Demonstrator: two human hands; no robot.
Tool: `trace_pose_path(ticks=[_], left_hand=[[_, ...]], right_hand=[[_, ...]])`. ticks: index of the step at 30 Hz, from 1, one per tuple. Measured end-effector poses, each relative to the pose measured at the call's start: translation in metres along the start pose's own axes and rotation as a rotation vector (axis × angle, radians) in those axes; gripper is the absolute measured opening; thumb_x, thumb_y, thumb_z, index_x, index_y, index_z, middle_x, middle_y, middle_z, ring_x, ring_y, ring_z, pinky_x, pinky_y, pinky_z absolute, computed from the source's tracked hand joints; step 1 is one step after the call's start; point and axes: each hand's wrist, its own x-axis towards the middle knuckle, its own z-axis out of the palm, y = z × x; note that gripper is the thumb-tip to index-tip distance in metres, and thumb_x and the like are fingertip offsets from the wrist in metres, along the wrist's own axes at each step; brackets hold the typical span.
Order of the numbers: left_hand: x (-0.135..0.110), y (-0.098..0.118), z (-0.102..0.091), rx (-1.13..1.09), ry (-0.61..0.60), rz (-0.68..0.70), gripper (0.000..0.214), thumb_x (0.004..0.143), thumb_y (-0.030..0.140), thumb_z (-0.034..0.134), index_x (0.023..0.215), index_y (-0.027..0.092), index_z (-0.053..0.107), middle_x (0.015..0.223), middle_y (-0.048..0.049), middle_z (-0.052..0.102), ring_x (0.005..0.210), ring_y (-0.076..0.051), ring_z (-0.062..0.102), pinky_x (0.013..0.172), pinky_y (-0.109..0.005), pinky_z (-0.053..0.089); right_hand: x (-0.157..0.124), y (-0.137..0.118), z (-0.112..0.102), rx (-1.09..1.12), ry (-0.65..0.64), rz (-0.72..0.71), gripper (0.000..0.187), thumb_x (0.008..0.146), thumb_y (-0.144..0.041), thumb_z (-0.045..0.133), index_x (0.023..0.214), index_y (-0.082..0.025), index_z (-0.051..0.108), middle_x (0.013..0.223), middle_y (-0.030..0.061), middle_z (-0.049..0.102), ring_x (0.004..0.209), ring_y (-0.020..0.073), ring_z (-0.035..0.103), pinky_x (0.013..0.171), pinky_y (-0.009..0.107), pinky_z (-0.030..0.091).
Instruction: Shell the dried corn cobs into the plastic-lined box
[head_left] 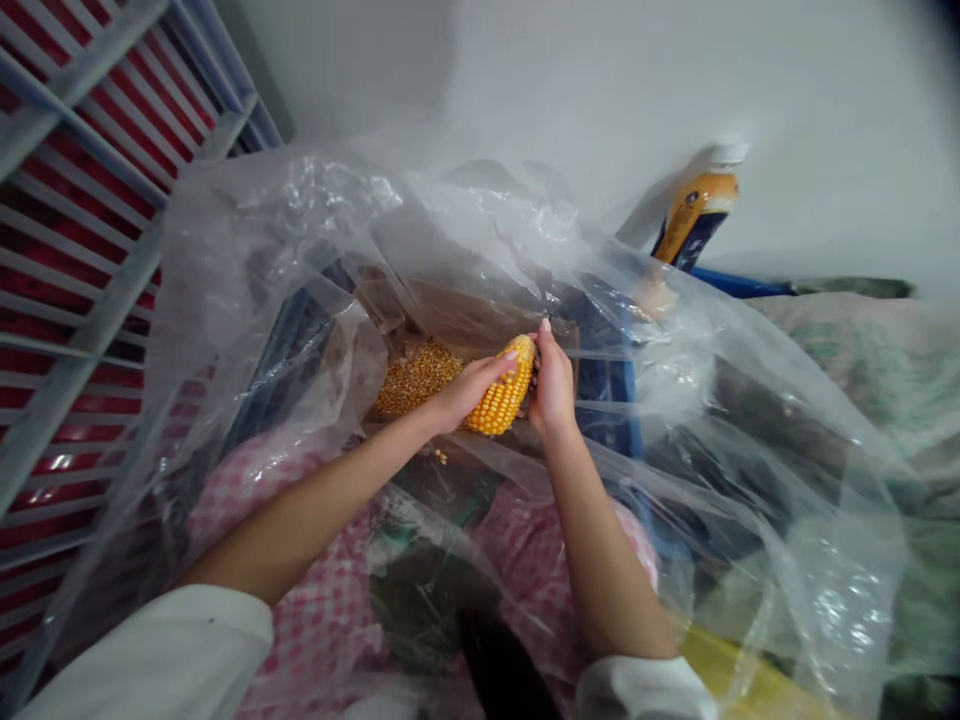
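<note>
A yellow corn cob (504,398) is held between both hands above a large clear plastic sheet (315,250). My left hand (466,390) wraps around the cob's left side, fingers laid over the kernels. My right hand (553,385) is closed on the cob's upper right end, and something dark shows between its fingers and the cob, too small to name. A pile of loose yellow kernels (417,378) lies on the plastic just left of and behind the cob.
A grey metal rack with red contents (82,220) stands at left. An orange and dark bottle with a white cap (697,215) stands at the back right by the white wall. Pink checked cloth (322,600) covers my lap under the plastic. A green sack (862,370) lies at right.
</note>
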Motion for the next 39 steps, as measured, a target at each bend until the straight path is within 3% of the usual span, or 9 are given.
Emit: trace_pose_path(ticks=[4, 9, 18, 22, 26, 29, 31, 34, 39], left_hand=[[-0.0009, 0.004, 0.0027, -0.048, -0.022, -0.061, 0.048, 0.08, 0.055, 0.043, 0.101, 0.016, 0.062, 0.086, -0.0075, 0.067, 0.073, -0.017, 0.061, 0.06, -0.026, 0.047], [-0.0074, 0.0053, 0.0031, 0.062, -0.034, -0.011, 0.044, 0.06, 0.039, 0.074, 0.097, 0.017, 0.061, 0.083, -0.0023, 0.065, 0.071, -0.012, 0.059, 0.063, -0.022, 0.045], [-0.0036, 0.0024, 0.002, -0.07, -0.073, -0.07, 0.046, 0.069, 0.055, 0.06, 0.097, 0.018, 0.061, 0.079, -0.0043, 0.066, 0.065, -0.015, 0.059, 0.063, -0.028, 0.048], [-0.0077, 0.003, 0.002, 0.015, -0.045, -0.054, 0.049, 0.057, 0.031, 0.077, 0.101, 0.018, 0.06, 0.082, -0.0019, 0.066, 0.068, -0.012, 0.059, 0.066, -0.024, 0.046], [-0.0048, 0.0056, 0.0008, -0.056, -0.025, -0.114, 0.043, 0.074, 0.05, 0.057, 0.104, 0.019, 0.06, 0.081, -0.0046, 0.067, 0.061, -0.014, 0.059, 0.059, -0.027, 0.048], [-0.0022, 0.0083, -0.0006, -0.114, -0.065, -0.209, 0.065, 0.076, 0.069, 0.034, 0.104, 0.018, 0.061, 0.078, -0.0079, 0.066, 0.059, -0.016, 0.059, 0.055, -0.029, 0.048], [-0.003, 0.0086, -0.0003, -0.095, -0.083, -0.184, 0.061, 0.071, 0.068, 0.046, 0.102, 0.018, 0.061, 0.078, -0.0069, 0.066, 0.059, -0.015, 0.059, 0.054, -0.027, 0.047], [-0.0061, 0.0063, 0.0012, -0.033, -0.062, -0.098, 0.047, 0.061, 0.041, 0.074, 0.1, 0.019, 0.061, 0.078, -0.003, 0.066, 0.061, -0.012, 0.058, 0.058, -0.023, 0.047], [-0.0037, 0.002, -0.0003, -0.09, -0.061, -0.044, 0.038, 0.067, 0.037, 0.069, 0.099, 0.019, 0.062, 0.087, -0.0037, 0.067, 0.073, -0.014, 0.061, 0.065, -0.024, 0.047]], right_hand=[[0.0029, 0.0019, -0.0004, 0.021, 0.035, -0.003, 0.037, 0.066, -0.056, 0.061, 0.067, -0.019, 0.057, 0.061, -0.004, 0.051, 0.055, 0.0089, 0.046, 0.053, 0.023, 0.036], [0.0044, 0.0034, -0.001, 0.042, -0.008, -0.013, 0.037, 0.067, -0.055, 0.06, 0.066, -0.018, 0.057, 0.062, -0.0034, 0.051, 0.056, 0.0093, 0.046, 0.055, 0.023, 0.037], [0.0045, 0.0036, -0.0011, 0.07, 0.01, 0.02, 0.037, 0.065, -0.056, 0.062, 0.067, -0.019, 0.055, 0.06, -0.0052, 0.051, 0.053, 0.0089, 0.046, 0.054, 0.024, 0.037], [0.0051, 0.0046, -0.001, 0.036, -0.02, 0.01, 0.037, 0.066, -0.056, 0.06, 0.067, -0.019, 0.055, 0.059, -0.0049, 0.051, 0.053, 0.0089, 0.047, 0.054, 0.024, 0.037], [0.0027, 0.0029, 0.0003, -0.003, -0.011, 0.033, 0.036, 0.067, -0.055, 0.059, 0.068, -0.02, 0.054, 0.057, -0.005, 0.049, 0.05, 0.0088, 0.044, 0.049, 0.023, 0.034], [0.0023, 0.0024, 0.0006, 0.007, 0.008, 0.029, 0.035, 0.067, -0.054, 0.06, 0.068, -0.02, 0.054, 0.057, -0.0054, 0.049, 0.049, 0.0085, 0.043, 0.048, 0.023, 0.032], [0.0035, 0.0031, 0.0002, 0.029, 0.006, 0.01, 0.035, 0.066, -0.053, 0.061, 0.067, -0.019, 0.054, 0.059, -0.0052, 0.05, 0.051, 0.0083, 0.044, 0.048, 0.023, 0.033], [0.0055, 0.0042, -0.001, 0.032, -0.006, -0.02, 0.034, 0.067, -0.052, 0.06, 0.067, -0.019, 0.054, 0.061, -0.0046, 0.051, 0.054, 0.0085, 0.046, 0.05, 0.023, 0.035], [0.0038, 0.0021, -0.0009, 0.038, -0.006, 0.012, 0.033, 0.067, -0.053, 0.06, 0.069, -0.02, 0.055, 0.058, -0.0046, 0.05, 0.052, 0.009, 0.045, 0.05, 0.023, 0.035]])
